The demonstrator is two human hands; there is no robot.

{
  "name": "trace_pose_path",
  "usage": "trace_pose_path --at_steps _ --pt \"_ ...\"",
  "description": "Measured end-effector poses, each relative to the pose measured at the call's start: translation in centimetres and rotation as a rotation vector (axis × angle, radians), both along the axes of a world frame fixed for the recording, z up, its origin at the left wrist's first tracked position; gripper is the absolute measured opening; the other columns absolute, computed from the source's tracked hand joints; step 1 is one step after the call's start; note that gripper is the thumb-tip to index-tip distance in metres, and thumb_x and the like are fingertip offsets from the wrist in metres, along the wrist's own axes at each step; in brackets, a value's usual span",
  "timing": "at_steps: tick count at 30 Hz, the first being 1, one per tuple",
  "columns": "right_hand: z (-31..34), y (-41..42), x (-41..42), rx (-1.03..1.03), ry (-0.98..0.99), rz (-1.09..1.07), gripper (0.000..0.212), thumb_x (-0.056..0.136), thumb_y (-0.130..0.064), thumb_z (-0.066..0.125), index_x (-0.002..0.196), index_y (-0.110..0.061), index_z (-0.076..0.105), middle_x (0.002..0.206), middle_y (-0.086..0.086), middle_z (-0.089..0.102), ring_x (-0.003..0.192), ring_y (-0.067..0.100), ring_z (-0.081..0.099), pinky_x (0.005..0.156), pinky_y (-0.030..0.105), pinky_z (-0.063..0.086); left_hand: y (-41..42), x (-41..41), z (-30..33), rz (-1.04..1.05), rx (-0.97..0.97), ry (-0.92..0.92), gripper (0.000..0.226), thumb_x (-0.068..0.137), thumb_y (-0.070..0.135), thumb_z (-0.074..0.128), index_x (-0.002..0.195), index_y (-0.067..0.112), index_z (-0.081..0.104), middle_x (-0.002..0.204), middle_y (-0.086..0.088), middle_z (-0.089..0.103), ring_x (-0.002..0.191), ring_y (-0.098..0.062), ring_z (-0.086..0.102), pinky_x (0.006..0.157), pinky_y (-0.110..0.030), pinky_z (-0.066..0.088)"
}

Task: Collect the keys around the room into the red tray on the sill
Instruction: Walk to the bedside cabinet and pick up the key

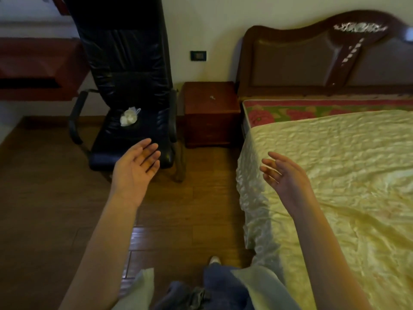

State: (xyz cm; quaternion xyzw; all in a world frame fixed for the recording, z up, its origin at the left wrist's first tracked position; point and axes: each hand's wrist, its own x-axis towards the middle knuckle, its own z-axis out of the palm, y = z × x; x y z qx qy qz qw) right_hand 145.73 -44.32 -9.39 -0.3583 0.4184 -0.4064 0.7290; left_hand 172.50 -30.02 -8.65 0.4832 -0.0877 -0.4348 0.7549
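Note:
A small metal key lies on top of the wooden nightstand against the far wall, between the chair and the bed. My left hand is held out in front of the chair seat, palm turned inward, fingers straight, holding nothing. My right hand reaches forward over the bed's near corner with fingers loosely spread and nothing in it. Both hands are well short of the nightstand. The red tray is out of sight.
A black leather office chair stands left of the nightstand with a white crumpled bag on its seat. The bed with a yellow cover fills the right side. Wooden floor runs between them. A dark red desk sits far left.

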Motion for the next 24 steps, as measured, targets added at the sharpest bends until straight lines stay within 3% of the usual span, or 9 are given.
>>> trace_pose_path --at_steps 9,15,24 --pt "-2.0 -12.2 3.9 0.074 -0.011 0.049 0.023 0.095 -0.005 0.040 0.106 -0.008 0.059 0.092 0.011 0.065 0.075 0.017 0.068 0.063 0.022 0.055 -11.2 3.8 -1.0 0.072 0.049 0.054 0.025 0.094 0.021 0.041 0.105 0.017 0.063 0.084 0.005 0.074 0.085 -0.011 0.069 0.074 -0.027 0.051" --pt "-3.5 -21.7 7.0 0.092 -0.039 0.031 0.023 0.096 -0.011 0.040 0.107 -0.012 0.060 0.096 0.008 0.068 0.082 0.018 0.070 0.068 0.024 0.058 -20.0 8.4 -3.0 0.111 0.103 0.079 0.026 0.095 0.020 0.038 0.108 0.015 0.061 0.107 -0.003 0.064 0.099 -0.017 0.062 0.079 -0.030 0.049" --pt "-3.0 -38.8 15.8 0.028 -0.026 0.023 0.021 0.096 -0.018 0.043 0.107 -0.016 0.060 0.087 0.001 0.074 0.083 0.018 0.071 0.071 0.027 0.058 -37.4 17.9 -1.6 0.065 0.069 0.056 0.031 0.096 0.024 0.036 0.112 0.012 0.060 0.109 -0.005 0.063 0.101 -0.019 0.061 0.084 -0.032 0.048"
